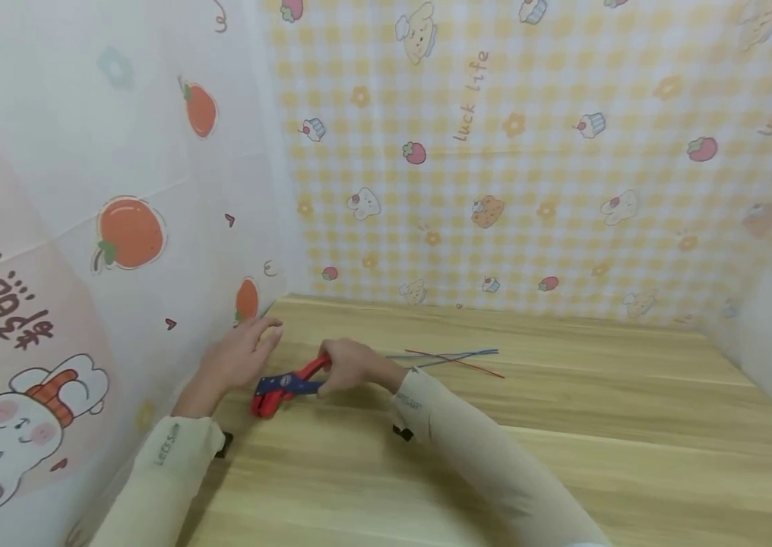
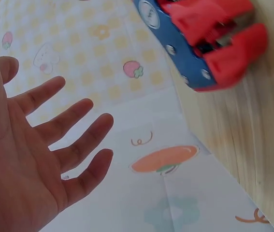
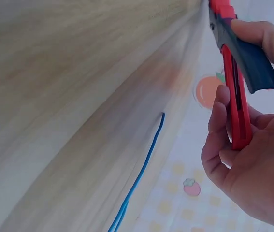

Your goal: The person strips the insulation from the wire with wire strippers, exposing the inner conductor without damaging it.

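Note:
My right hand [image 1: 348, 366] grips a red and blue wire stripper [image 1: 283, 385] by its handles, the jaw end pointing left in the head view. In the right wrist view the fingers curl round the red handle [image 3: 238, 106] and the thumb lies on the blue handle [image 3: 255, 65]. Beside the tool's head is my left hand [image 1: 238, 355], holding nothing, its fingers spread in the left wrist view. Blue wires [image 1: 444, 357] and a red wire [image 1: 461, 365] lie crossed on the table, right of my right hand.
The wooden table [image 1: 564, 456] meets a white printed cloth wall [image 1: 174, 175] close by my left hand. A yellow checked cloth [image 1: 529, 251] hangs along the back. A small black piece [image 1: 403, 432] shows beside the right sleeve.

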Demonstrator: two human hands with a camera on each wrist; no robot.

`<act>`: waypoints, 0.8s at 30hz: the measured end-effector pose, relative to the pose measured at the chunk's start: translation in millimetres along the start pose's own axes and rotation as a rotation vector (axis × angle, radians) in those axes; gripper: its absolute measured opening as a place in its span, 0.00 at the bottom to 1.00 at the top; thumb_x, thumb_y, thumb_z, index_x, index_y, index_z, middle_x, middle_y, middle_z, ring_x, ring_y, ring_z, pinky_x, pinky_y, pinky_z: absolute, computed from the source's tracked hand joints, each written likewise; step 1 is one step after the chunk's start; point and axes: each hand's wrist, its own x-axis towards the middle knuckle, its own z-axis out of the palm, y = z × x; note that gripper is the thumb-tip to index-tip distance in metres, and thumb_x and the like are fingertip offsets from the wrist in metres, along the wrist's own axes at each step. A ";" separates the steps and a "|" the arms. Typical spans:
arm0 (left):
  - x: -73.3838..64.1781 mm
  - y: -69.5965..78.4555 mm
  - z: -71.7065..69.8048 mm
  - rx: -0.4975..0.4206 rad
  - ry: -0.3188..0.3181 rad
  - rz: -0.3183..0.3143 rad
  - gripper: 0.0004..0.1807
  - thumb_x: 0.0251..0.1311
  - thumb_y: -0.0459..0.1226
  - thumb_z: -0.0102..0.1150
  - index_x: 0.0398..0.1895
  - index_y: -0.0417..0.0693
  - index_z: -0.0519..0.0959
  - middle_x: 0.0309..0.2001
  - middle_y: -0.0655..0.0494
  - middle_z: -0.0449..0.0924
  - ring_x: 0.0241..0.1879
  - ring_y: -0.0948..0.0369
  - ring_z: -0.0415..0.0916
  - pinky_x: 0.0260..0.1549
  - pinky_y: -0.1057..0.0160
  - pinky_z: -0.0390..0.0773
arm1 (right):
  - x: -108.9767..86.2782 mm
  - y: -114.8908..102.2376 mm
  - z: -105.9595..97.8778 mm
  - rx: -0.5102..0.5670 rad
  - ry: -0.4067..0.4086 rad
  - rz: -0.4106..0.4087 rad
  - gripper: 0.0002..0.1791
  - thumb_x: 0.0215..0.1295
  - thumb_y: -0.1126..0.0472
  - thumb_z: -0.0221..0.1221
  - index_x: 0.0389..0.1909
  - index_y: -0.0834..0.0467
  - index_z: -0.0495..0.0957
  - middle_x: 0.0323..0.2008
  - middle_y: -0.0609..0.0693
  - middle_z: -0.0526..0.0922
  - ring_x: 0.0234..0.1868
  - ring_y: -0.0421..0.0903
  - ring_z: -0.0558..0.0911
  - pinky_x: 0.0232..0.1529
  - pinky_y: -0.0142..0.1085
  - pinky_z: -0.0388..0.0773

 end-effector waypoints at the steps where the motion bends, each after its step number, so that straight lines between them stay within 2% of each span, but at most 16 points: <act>1: 1.1 1.7 1.5 0.006 0.001 0.003 0.36 0.76 0.59 0.28 0.69 0.43 0.67 0.69 0.38 0.65 0.67 0.37 0.61 0.60 0.33 0.62 | -3.8 3.0 -1.9 0.013 0.008 0.005 0.28 0.45 0.48 0.75 0.44 0.56 0.75 0.32 0.43 0.78 0.28 0.38 0.77 0.29 0.29 0.75; 7: 8.7 11.6 8.6 0.022 0.054 0.036 0.33 0.77 0.57 0.29 0.70 0.45 0.65 0.70 0.37 0.61 0.63 0.37 0.65 0.57 0.31 0.64 | -28.4 24.3 -18.1 0.078 0.076 0.056 0.29 0.44 0.49 0.75 0.46 0.55 0.76 0.37 0.47 0.80 0.32 0.40 0.77 0.33 0.31 0.75; 12: 14.6 19.5 16.1 0.013 0.086 0.069 0.32 0.76 0.57 0.30 0.70 0.47 0.66 0.67 0.41 0.65 0.55 0.42 0.74 0.49 0.35 0.72 | -49.3 45.5 -33.5 0.107 0.125 0.063 0.28 0.44 0.49 0.75 0.45 0.55 0.77 0.39 0.52 0.82 0.30 0.42 0.76 0.31 0.33 0.74; 15: 17.7 25.2 20.8 0.002 0.081 0.072 0.32 0.76 0.57 0.30 0.70 0.47 0.66 0.66 0.42 0.65 0.54 0.44 0.75 0.47 0.36 0.74 | -61.1 58.8 -42.3 0.114 0.151 0.068 0.28 0.45 0.49 0.75 0.45 0.55 0.77 0.39 0.54 0.82 0.29 0.42 0.75 0.31 0.34 0.73; 18: 21.9 32.4 25.6 -0.013 0.062 0.072 0.33 0.76 0.58 0.29 0.71 0.47 0.65 0.68 0.40 0.64 0.56 0.43 0.74 0.49 0.36 0.73 | -73.7 71.9 -51.1 0.121 0.182 0.081 0.27 0.46 0.48 0.75 0.45 0.56 0.78 0.38 0.53 0.82 0.30 0.42 0.75 0.31 0.34 0.73; 24: 30.8 47.1 38.7 -0.046 0.016 0.096 0.34 0.76 0.59 0.28 0.72 0.49 0.64 0.69 0.40 0.63 0.57 0.44 0.73 0.50 0.35 0.72 | -105.6 94.3 -62.9 0.159 0.267 0.158 0.27 0.47 0.52 0.74 0.47 0.59 0.79 0.39 0.55 0.82 0.32 0.45 0.77 0.35 0.37 0.74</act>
